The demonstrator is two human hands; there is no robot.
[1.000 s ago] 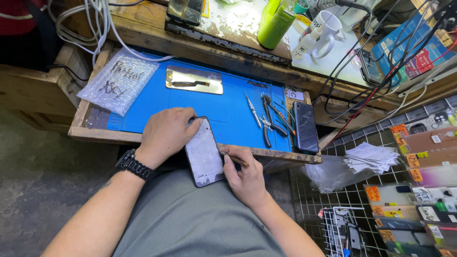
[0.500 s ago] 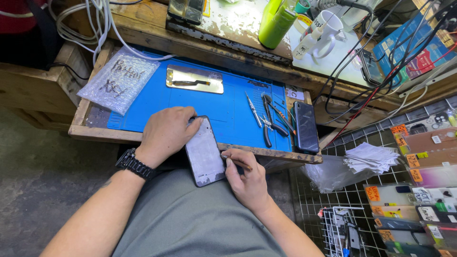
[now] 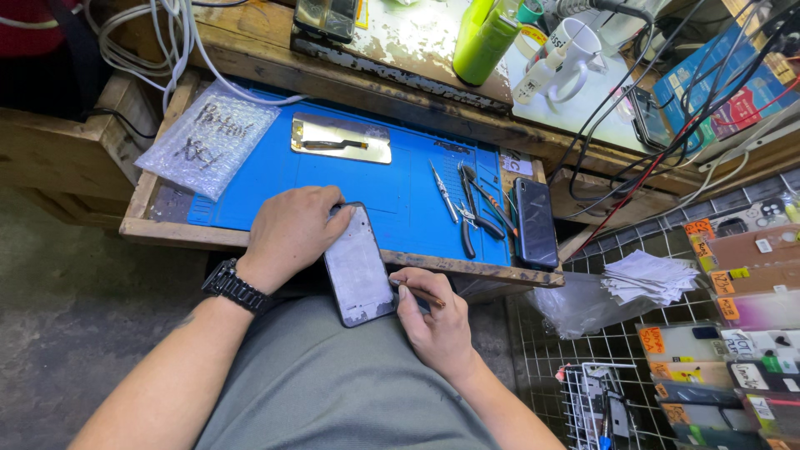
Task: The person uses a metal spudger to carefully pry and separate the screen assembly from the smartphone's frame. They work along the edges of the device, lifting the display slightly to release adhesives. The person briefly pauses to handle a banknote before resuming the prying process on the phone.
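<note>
Phone frame (image 3: 360,268), a dark slab with a scuffed grey inner face, lies tilted across the near edge of the wooden tray (image 3: 137,218), its far end over the blue work mat (image 3: 400,187) and its near end over the person's lap. Left hand (image 3: 292,233) rests on the frame's far left corner, fingers curled over that corner and pressing it down; a black wristwatch (image 3: 236,287) sits on that wrist. Right hand (image 3: 433,321) lies just beside the frame's near right edge, fingers pinched narrow around a thin brown-handled tool (image 3: 423,292) whose tip points toward the frame's edge; whether the tip touches the frame cannot be told.

On the mat, far of the left hand, lies a gold-coloured metal plate (image 3: 342,138). Right of the frame, tweezers (image 3: 442,192) and pliers (image 3: 472,208) lie side by side, and a dark phone (image 3: 534,222) lies at the mat's right end. A bubble-wrap bag (image 3: 208,137) rests on the tray's far left corner. A green bottle (image 3: 483,37) and a white mug (image 3: 575,52) stand on the far bench.
</note>
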